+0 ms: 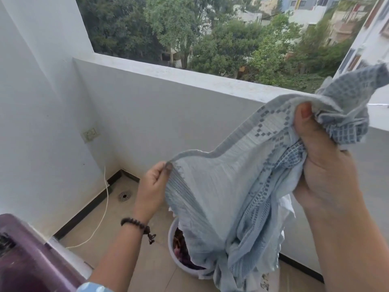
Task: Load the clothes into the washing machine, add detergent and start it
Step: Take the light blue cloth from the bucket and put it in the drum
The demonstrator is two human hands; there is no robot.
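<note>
Parapet wall (168, 106): white, running across the balcony, flat ledge on top.
Wall socket (91, 134): pale plate on the left wall.
White cord (105, 199): hanging down the wall, curling onto the floor.
Floor drain (125, 196): round metal grate in the beige tiled floor (151, 260), near the corner.
Trees (210, 39): dense green, beyond the parapet.
Buildings (315, 13): behind the trees, upper right.

Left hand (152, 182) pinching, right hand (322, 165) gripping

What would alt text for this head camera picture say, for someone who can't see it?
Two hands hold up a pale blue patterned cloth above a laundry basket of clothes on a balcony: the left hand pinches an edge, the right hand grips a bunch. A purple washing machine sits lower left.
</note>
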